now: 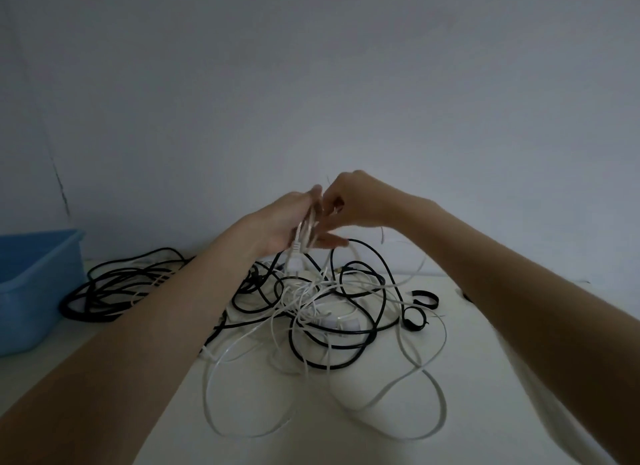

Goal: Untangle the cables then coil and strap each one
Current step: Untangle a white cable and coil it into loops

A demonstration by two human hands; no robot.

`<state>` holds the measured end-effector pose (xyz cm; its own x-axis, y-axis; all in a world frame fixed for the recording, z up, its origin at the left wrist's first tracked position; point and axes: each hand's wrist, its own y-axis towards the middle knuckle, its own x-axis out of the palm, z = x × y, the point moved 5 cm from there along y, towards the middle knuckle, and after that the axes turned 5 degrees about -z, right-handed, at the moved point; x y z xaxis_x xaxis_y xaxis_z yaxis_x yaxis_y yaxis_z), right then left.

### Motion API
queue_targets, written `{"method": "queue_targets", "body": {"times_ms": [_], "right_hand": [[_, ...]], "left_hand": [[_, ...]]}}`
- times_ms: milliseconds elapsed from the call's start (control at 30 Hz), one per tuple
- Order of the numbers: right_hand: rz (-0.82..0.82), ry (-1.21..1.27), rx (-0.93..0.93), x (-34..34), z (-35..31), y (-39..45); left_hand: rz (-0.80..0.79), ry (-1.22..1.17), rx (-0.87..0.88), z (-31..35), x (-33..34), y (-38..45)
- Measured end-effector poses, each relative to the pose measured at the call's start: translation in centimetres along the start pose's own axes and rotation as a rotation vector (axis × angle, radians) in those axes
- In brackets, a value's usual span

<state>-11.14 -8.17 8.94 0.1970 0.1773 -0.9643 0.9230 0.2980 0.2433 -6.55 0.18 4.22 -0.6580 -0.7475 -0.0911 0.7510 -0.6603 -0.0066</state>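
A tangle of black and white cables [322, 312] lies on the white table [242, 412]. My left hand [287, 225] is raised above the heap and holds a few turns of a white cable [304, 236], with its plug hanging down below the palm. My right hand [349, 203] meets it from the right, fingertips pinched on the same white cable at the top of the turns. Long white loops [426, 371] trail from the heap toward the table's front. A bundle of black cable [114, 288] lies to the left, partly hidden behind my left forearm.
A blue plastic tub [31, 284] stands at the table's left edge. Two black straps [420, 307] lie curled on the table right of the tangle. A plain grey wall rises directly behind the table.
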Motion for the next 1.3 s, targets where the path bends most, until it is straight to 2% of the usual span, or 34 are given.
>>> {"method": "queue_targets", "body": {"times_ms": [67, 133, 267, 333, 433, 567, 767, 867, 1033, 1133, 1200, 1300], "right_hand": [[0.003, 0.079, 0.057, -0.6, 1.1, -0.2], [-0.002, 0.226, 0.120, -0.6, 2.7, -0.9], [0.146, 0.809, 0.144, -1.1, 5.9, -2.4], [0.207, 0.973, 0.103, -1.3, 6.2, -2.5], [0.211, 0.897, 0.038, -1.5, 4.7, -1.6], [0.154, 0.548, 0.057, -1.5, 3.2, -0.4], [0.148, 0.401, 0.039, -1.7, 2.7, 0.2], [0.190, 0.467, 0.050, -1.7, 3.1, 0.0], [0.190, 0.855, 0.099, 0.9, 5.0, -0.4], [0.127, 1.014, 0.146, 4.4, 5.2, 0.0], [0.067, 0.990, 0.196, 6.5, 4.7, 0.0], [0.003, 0.896, 0.188, 7.4, 3.3, -0.2]], "left_hand": [[0.006, 0.079, 0.000, 0.1, -0.1, 0.0], [0.006, 0.015, 0.026, 0.5, -0.7, -0.2], [-0.032, -0.142, 0.021, 0.6, -2.4, -0.5], [-0.023, -0.156, -0.007, 0.3, -2.4, -0.7], [-0.036, -0.158, -0.063, -0.2, -1.3, -0.8], [-0.088, -0.172, -0.071, 0.1, -0.3, -1.0], [-0.186, -0.187, -0.078, 0.0, 0.1, -1.3], [-0.318, -0.228, -0.044, 0.4, 0.7, -1.7], [-0.509, -0.301, 0.017, 1.6, 2.2, -3.1], [-0.435, -0.348, 0.145, 2.9, 2.7, -2.6], [-0.362, -0.486, 0.199, 3.5, 2.7, -2.1], [-0.165, -0.588, 0.266, 3.6, 1.0, -1.2]]}}
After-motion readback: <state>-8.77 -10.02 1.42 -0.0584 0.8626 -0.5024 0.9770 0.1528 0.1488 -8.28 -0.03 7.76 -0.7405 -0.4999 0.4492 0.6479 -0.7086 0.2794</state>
